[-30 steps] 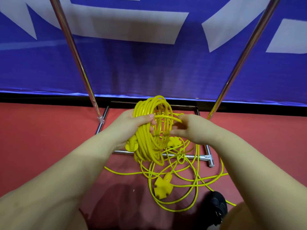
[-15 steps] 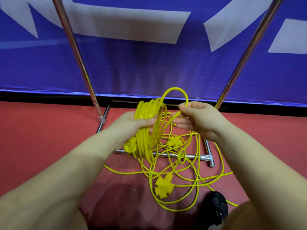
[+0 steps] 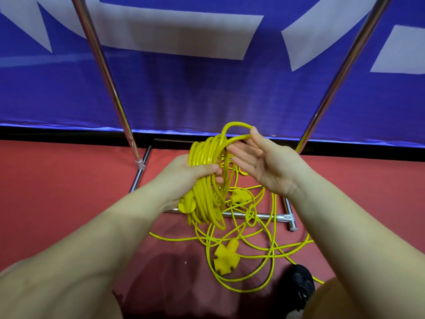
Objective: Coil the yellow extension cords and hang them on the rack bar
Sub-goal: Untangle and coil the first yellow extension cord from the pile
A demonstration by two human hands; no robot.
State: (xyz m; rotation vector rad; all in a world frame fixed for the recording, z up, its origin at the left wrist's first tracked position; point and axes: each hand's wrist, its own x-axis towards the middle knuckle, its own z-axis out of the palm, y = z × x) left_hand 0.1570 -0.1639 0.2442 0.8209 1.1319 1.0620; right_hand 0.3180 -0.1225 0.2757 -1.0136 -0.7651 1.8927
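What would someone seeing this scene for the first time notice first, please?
The bright yellow coil at centre, gripped by the left hand, while the right hand lays a fresh loop over its top. Below, loose cord with a socket block sprawls across the red floor, over the rack's chrome base bar.

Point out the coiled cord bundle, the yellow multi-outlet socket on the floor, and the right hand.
coiled cord bundle (image 3: 205, 180), head view, on the strands just below the gripping thumb.
multi-outlet socket (image 3: 226, 257), head view, on the middle of its body.
right hand (image 3: 268, 165), head view, on the open palm.
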